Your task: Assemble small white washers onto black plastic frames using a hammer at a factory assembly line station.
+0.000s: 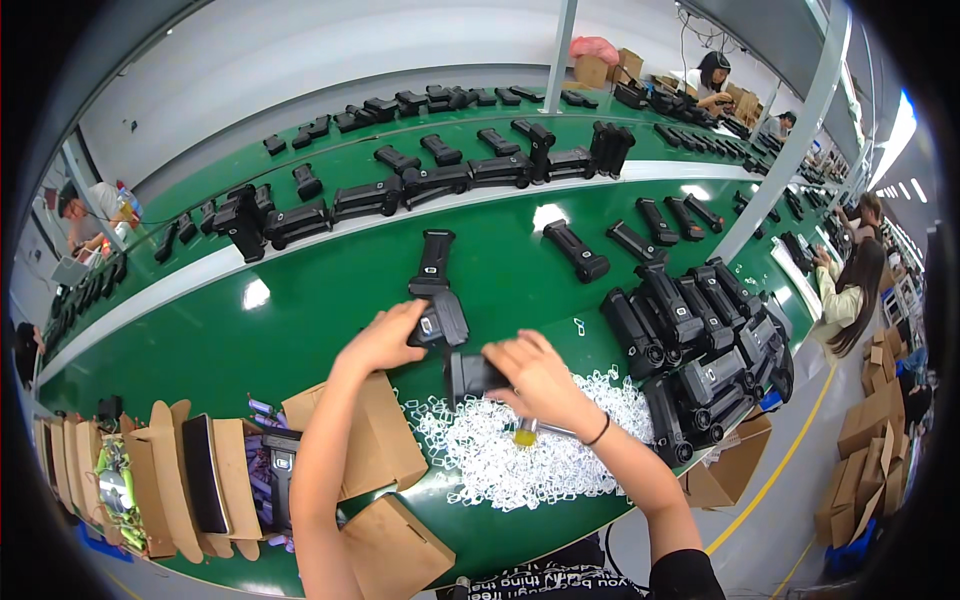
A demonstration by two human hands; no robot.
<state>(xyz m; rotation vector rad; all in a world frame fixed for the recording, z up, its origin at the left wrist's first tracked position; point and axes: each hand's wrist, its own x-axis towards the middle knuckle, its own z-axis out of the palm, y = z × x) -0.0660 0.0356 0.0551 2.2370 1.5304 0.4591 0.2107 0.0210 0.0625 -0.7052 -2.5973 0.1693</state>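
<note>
My left hand point(382, 338) is closed around the edge of a black plastic device housing point(446, 318) with a small pale square on it. A second black housing point(433, 262) stands just beyond, at its far end. My right hand point(540, 378), slightly blurred, grips a black block-shaped housing part point(468, 378), apart from the left hand's piece by a narrow gap. Under the right wrist is a tool with a yellow tip point(525, 433) and a metal shaft; whether it lies on the pile or touches the hand I cannot tell. A heap of small clear plastic rings point(545, 465) spreads below.
Many black housings point(690, 340) are piled at the right. Others line the white ledge point(330, 222) across the green table point(330, 290). Cardboard boxes point(180, 480) with dividers hold parts at lower left. An upright metal post point(785, 140) rises at right; co-workers sit beyond.
</note>
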